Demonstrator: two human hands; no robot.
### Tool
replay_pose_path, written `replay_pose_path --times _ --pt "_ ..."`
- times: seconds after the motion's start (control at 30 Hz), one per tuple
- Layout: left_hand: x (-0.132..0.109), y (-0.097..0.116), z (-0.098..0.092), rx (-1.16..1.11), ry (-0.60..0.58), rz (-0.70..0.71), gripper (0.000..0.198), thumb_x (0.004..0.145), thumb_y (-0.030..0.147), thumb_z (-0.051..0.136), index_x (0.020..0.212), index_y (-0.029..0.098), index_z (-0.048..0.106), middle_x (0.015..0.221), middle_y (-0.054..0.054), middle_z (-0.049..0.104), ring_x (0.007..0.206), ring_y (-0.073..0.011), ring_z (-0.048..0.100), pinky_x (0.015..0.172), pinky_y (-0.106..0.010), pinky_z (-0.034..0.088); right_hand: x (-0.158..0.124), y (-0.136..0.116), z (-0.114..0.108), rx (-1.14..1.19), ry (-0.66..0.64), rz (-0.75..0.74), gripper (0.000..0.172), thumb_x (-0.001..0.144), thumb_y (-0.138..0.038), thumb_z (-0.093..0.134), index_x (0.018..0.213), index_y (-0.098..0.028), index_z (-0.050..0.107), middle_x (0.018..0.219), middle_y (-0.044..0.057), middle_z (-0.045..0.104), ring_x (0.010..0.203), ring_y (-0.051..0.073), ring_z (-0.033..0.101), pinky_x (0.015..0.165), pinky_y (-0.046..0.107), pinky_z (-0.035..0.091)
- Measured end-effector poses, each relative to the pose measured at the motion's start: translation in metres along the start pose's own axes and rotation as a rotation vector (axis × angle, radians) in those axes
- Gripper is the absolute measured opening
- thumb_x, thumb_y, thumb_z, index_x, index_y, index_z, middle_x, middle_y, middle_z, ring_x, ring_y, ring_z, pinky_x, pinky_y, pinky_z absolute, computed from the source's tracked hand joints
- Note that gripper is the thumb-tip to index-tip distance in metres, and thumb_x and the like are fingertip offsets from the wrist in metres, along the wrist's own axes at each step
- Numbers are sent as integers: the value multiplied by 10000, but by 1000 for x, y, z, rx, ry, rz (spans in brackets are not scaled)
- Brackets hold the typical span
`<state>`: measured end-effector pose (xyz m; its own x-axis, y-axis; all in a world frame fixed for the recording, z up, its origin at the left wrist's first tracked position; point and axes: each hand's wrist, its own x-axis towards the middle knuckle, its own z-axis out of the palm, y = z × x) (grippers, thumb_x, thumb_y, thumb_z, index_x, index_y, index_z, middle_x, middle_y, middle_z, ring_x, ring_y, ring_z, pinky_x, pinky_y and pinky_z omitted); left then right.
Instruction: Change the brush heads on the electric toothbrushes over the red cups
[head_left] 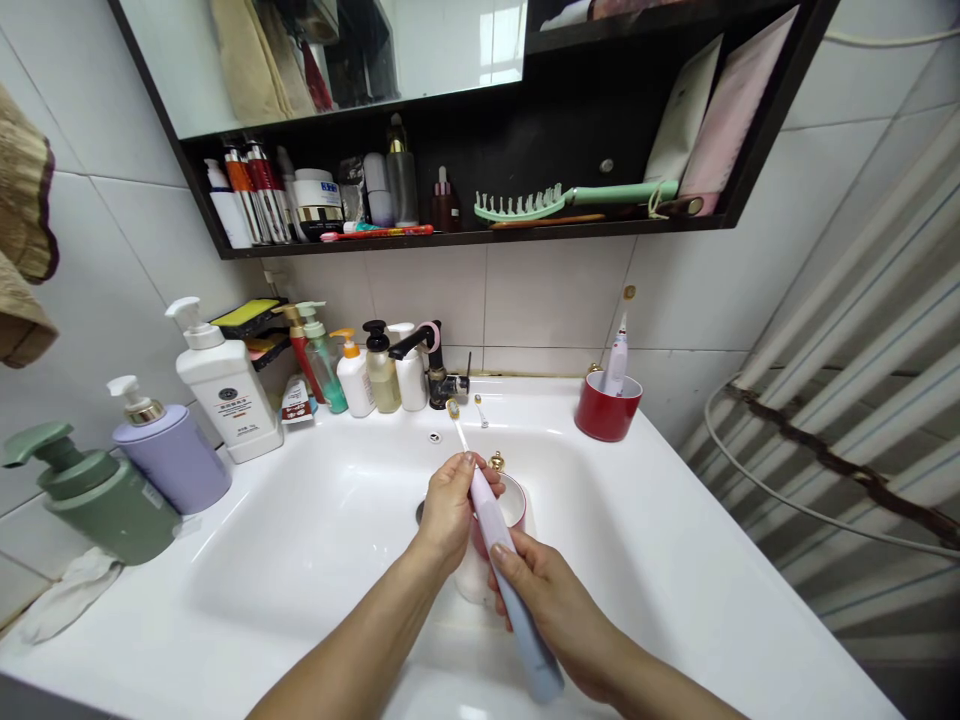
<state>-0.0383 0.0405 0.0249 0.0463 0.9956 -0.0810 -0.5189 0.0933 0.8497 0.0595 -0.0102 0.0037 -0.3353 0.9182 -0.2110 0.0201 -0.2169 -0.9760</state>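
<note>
An electric toothbrush [491,520] with a pink-to-blue handle is held over the sink, its head pointing up and away toward the tap. My left hand [448,508] is closed around the upper part, near the neck. Lower down, my right hand [544,575] grips the handle. Below and partly hidden by my hands, a pink-and-white cup [512,500] sits in the sink basin [322,540]. A small spare brush head [481,412] lies on the ledge beside the black tap [436,375].
On the right ledge, a red cup [609,412] holds another electric toothbrush [618,360]. Several pump bottles line the left and back, including a green one [105,500] and a purple one [174,455]. A dark cabinet [540,120] overhangs the sink. A white folding curtain [862,420] hangs at right.
</note>
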Motion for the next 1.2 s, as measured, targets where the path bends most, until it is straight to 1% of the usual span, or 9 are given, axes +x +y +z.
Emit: replay_pose_path --times 0.2,0.3,0.4,0.5,0.6,0.73,0.93,1.07,1.2 --pt "-3 2 2 37 -76 -13 230 638 350 446 702 130 465 600 -23 542 538 -100 516 555 -230 390 -3 -1 2 109 -23 -49 199 707 -360 370 745 -169 412 598 -26 429 474 61 407 469 210 341" --pt "1 3 -4 142 -113 60 252 644 342 433 805 150 460 710 -38 548 626 -114 521 611 -253 388 -1 -13 -6 189 23 -139 196 705 -359 381 708 -166 412 607 -21 442 495 60 416 487 204 351" --pt "7 3 -16 499 -51 223 202 606 255 478 785 161 480 792 -43 532 733 -128 496 676 -255 365 10 -33 -21 218 185 -280 182 684 -348 420 755 -180 419 643 -16 457 562 74 439 542 211 370" --pt "7 0 -25 944 -70 280 176 563 192 493 737 177 513 835 -36 517 795 -146 460 698 -259 344 31 -51 -32 143 301 -450 203 669 -338 430 817 -208 383 713 -15 465 618 87 460 581 224 384" --pt "-2 -7 -25 1284 -159 295 202 517 155 508 715 189 529 839 -23 509 815 -165 432 688 -262 334 54 -53 -34 -77 349 -443 216 666 -345 404 828 -205 371 699 -14 477 566 90 455 530 227 383" --pt "-8 -22 -22 1554 -262 352 179 531 90 442 652 175 544 782 -36 518 789 -187 414 629 -268 328 69 -32 -32 -224 362 -406 192 647 -345 414 698 -162 442 596 -11 473 526 102 433 504 236 359" --pt "3 -24 -15 1590 -301 445 196 548 48 388 632 173 514 734 -21 501 726 -153 407 612 -245 332 74 -15 -39 -417 383 -381 217 628 -348 433 554 -147 475 528 -16 452 512 106 417 488 227 324" --pt "30 -9 9 1577 -336 604 159 562 61 401 621 164 506 741 -32 495 745 -156 403 638 -247 335 89 -40 -65 -503 414 -374 236 663 -343 406 591 -135 492 543 -7 484 531 113 441 492 228 328" --pt "74 1 38 1543 -331 717 150 578 70 395 611 160 510 722 -41 495 753 -164 413 657 -263 328 115 -76 -100 -576 457 -350 256 724 -325 366 697 -112 505 618 -2 510 574 102 476 526 242 370"
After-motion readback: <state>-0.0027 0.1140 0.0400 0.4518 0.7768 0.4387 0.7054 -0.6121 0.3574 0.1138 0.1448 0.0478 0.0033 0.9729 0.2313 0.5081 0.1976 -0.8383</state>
